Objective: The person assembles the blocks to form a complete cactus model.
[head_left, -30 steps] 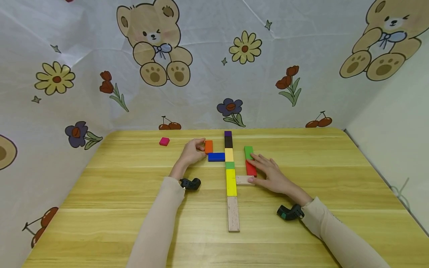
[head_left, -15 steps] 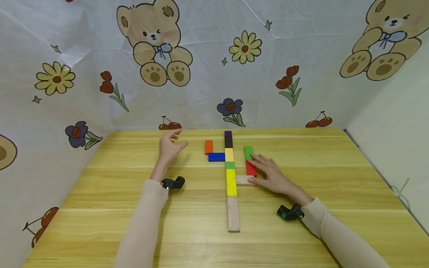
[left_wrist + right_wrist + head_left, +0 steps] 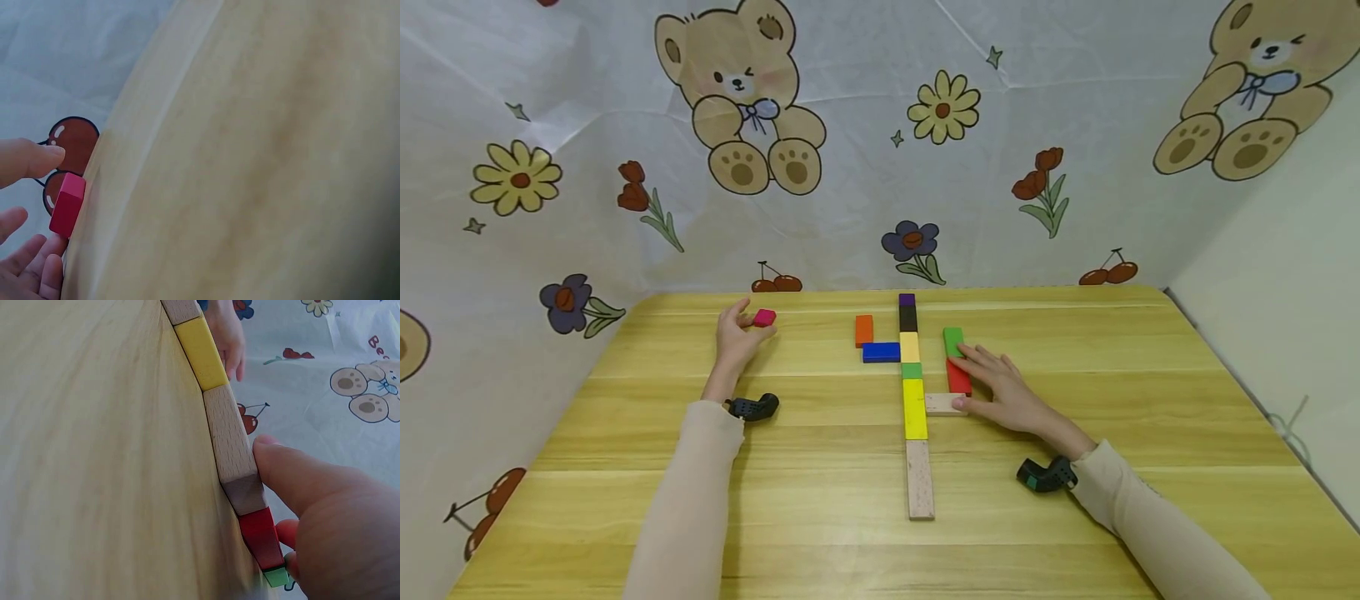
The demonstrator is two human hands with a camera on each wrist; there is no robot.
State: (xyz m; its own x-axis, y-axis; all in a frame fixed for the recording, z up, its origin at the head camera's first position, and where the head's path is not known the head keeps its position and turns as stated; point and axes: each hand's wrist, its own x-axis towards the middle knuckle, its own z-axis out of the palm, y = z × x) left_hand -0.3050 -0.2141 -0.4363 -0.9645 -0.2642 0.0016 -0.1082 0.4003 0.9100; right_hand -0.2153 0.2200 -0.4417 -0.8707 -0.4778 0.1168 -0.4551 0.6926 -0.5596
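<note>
My left hand [image 3: 734,343] is at the small pink block [image 3: 765,317] near the table's back left. Thumb and fingers are spread around the block; in the left wrist view the thumb stands apart from the pink block [image 3: 67,206], and a fingertip lies close to its lower end. My right hand [image 3: 1013,398] rests with extended fingers over the red block [image 3: 958,377] and the green block [image 3: 952,340]. Its thumb touches the end of a plain wooden block [image 3: 942,404], which lies crosswise against the long yellow block [image 3: 914,408].
A straight column of blocks runs up the middle, from a long plain wooden block [image 3: 919,479] to a purple block [image 3: 907,299] at the far end. A blue block [image 3: 881,352] joins it on the left, with an orange block [image 3: 864,331] behind. A patterned cloth [image 3: 850,225] hangs behind the table.
My left hand has left the orange block and moved left to the pink block. The orange block stays where it was. My right hand keeps its place.
</note>
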